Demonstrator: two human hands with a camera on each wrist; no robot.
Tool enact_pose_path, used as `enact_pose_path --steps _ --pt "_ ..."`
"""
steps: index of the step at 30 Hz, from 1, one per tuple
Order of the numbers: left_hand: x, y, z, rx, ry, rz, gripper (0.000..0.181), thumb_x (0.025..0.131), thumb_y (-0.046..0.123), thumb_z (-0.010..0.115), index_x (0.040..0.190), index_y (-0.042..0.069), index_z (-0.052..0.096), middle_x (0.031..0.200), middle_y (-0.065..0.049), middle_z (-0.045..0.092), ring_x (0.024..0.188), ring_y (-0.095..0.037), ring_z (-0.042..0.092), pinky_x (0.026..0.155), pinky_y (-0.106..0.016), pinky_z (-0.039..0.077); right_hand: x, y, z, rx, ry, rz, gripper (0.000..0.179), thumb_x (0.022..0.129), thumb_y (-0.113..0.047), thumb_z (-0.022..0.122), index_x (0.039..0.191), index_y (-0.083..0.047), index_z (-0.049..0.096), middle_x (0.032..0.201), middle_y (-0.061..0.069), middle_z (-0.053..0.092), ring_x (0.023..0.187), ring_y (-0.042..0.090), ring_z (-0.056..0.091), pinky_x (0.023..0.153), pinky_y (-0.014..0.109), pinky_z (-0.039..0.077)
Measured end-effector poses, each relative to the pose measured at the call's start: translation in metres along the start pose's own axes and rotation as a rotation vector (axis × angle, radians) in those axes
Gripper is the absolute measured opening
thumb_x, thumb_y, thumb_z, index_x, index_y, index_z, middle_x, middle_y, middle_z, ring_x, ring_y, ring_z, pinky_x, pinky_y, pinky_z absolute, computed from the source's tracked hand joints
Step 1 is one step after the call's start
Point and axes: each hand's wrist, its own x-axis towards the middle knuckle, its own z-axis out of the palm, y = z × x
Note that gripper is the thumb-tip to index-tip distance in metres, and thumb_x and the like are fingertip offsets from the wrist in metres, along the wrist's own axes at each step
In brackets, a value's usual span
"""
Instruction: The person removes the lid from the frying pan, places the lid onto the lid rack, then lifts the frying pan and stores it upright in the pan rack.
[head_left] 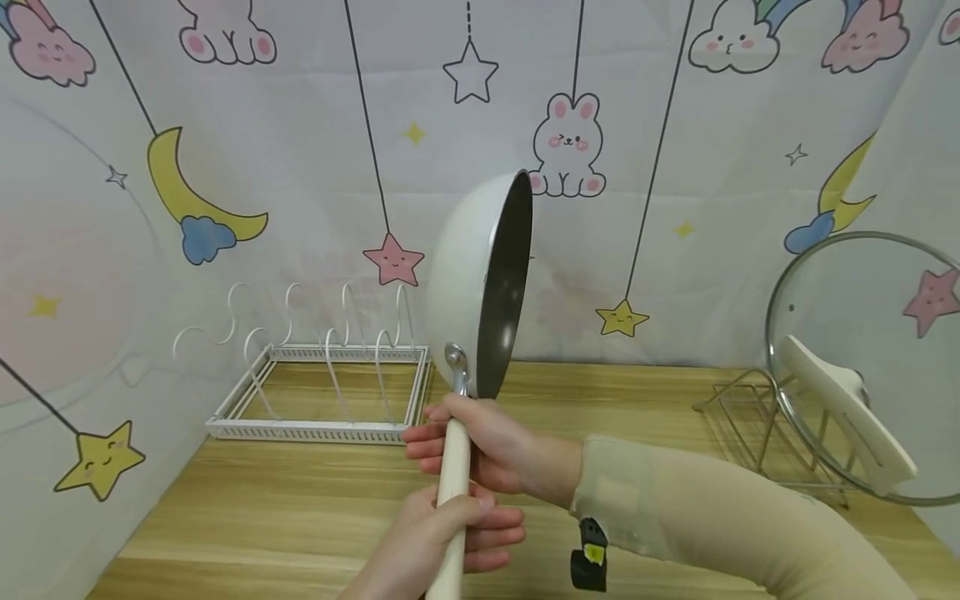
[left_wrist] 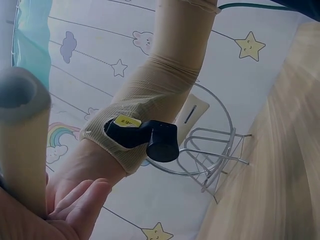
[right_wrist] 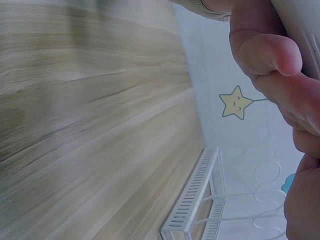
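Two racks stand on the surface (head_left: 262, 517): a white rack (head_left: 315, 431) at far left and a wire rack (head_left: 767, 429) at right, beyond the right sleeve (head_left: 697, 508), bearing a glass lid (head_left: 885, 333). Between them, the pan (head_left: 465, 275) is raised on edge, its handle (head_left: 452, 467) gripped by the right hand (head_left: 498, 442) just below the body and the left hand (head_left: 426, 535) nearer, thumbs across, fingers extended behind.

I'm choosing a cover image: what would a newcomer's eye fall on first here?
First, the pale pan, raised on edge mid-picture in the head view, its dark inside facing the picture's right, its handle in the left grip and right grip. Next comes the large glass lid, cut off at the right edge. Behind both, a cartoon backdrop fills the upper part.
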Motion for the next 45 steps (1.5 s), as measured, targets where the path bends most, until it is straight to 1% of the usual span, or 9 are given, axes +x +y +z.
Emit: enact_pose_path --steps 6,10,13,19,23,27,31,39,45 --pt "-0.001 0.004 -0.002 0.015 0.006 0.013 0.029 0.093 0.017 0.051 0.112 -0.003 0.043 0.105 -0.019 0.069 0.095 -0.023 0.069 0.083 -0.039 0.056 0.001 -0.003 0.005 -0.005 0.02 -0.006 0.016 0.086 -0.016 0.047 0.094 -0.008 0.058 0.093 0.01 0.069 0.077 0.015 0.068 0.069 0.024 0.057" --pt "-0.002 0.006 -0.004 0.017 0.005 0.005 0.032 0.093 0.018 0.051 0.115 -0.004 0.043 0.105 -0.018 0.07 0.096 -0.022 0.069 0.084 -0.039 0.056 0.002 -0.004 0.007 -0.004 0.024 0.0 0.027 0.087 -0.016 0.048 0.104 0.001 0.06 0.092 0.01 0.07 0.076 0.015 0.068 0.07 0.024 0.057" --pt "-0.003 0.008 -0.005 0.017 0.005 0.0 0.034 0.093 0.019 0.051 0.116 -0.004 0.042 0.105 -0.017 0.07 0.096 -0.021 0.069 0.084 -0.038 0.055 0.001 -0.005 0.009 -0.003 0.027 0.0 0.03 0.087 -0.017 0.049 0.107 0.002 0.061 0.094 0.011 0.07 0.076 0.015 0.068 0.07 0.024 0.057" --pt "-0.004 0.01 -0.006 0.01 0.005 -0.009 0.038 0.093 0.019 0.051 0.119 -0.006 0.042 0.105 -0.016 0.07 0.096 -0.021 0.069 0.085 -0.038 0.055 0.001 -0.006 0.012 0.007 0.025 -0.003 0.016 0.087 -0.016 0.049 0.096 -0.008 0.058 0.098 0.013 0.069 0.076 0.015 0.068 0.071 0.025 0.057" --pt "-0.005 0.012 -0.007 0.008 -0.001 -0.012 0.041 0.093 0.019 0.051 0.122 -0.009 0.041 0.105 -0.015 0.07 0.095 -0.02 0.069 0.084 -0.038 0.055 0.001 -0.007 0.013 0.009 0.025 0.0 0.017 0.088 -0.017 0.05 0.095 -0.006 0.061 0.095 0.012 0.07 0.075 0.014 0.069 0.07 0.025 0.057" --pt "-0.006 0.013 -0.008 0.008 0.0 -0.006 0.037 0.093 0.018 0.051 0.119 -0.007 0.042 0.105 -0.016 0.07 0.095 -0.021 0.069 0.084 -0.038 0.055 0.002 -0.009 0.015 0.01 0.026 -0.001 0.014 0.087 -0.016 0.051 0.093 -0.007 0.06 0.093 0.011 0.07 0.075 0.015 0.069 0.07 0.025 0.057" --pt "-0.006 0.015 -0.009 0.005 0.001 0.008 0.03 0.093 0.017 0.05 0.114 -0.003 0.042 0.107 -0.018 0.069 0.096 -0.023 0.069 0.085 -0.039 0.055 0.002 -0.01 0.018 0.015 0.028 -0.007 0.008 0.086 -0.016 0.052 0.091 -0.01 0.055 0.094 0.012 0.07 0.076 0.016 0.069 0.07 0.025 0.058" --pt "-0.008 0.018 -0.01 -0.007 -0.006 0.014 0.027 0.093 0.016 0.051 0.111 -0.002 0.042 0.107 -0.018 0.069 0.097 -0.022 0.068 0.086 -0.038 0.055 0.001 -0.014 0.023 0.002 0.03 -0.025 0.007 0.086 -0.015 0.051 0.09 -0.01 0.055 0.098 0.015 0.07 0.077 0.017 0.069 0.071 0.027 0.058" --pt "-0.01 0.02 -0.011 -0.019 -0.01 0.024 0.026 0.093 0.016 0.051 0.11 -0.001 0.042 0.106 -0.017 0.069 0.096 -0.021 0.068 0.086 -0.038 0.055 0.0 -0.017 0.028 0.012 0.028 -0.032 0.005 0.086 -0.014 0.051 0.089 -0.011 0.054 0.097 0.015 0.07 0.076 0.017 0.069 0.068 0.026 0.058"
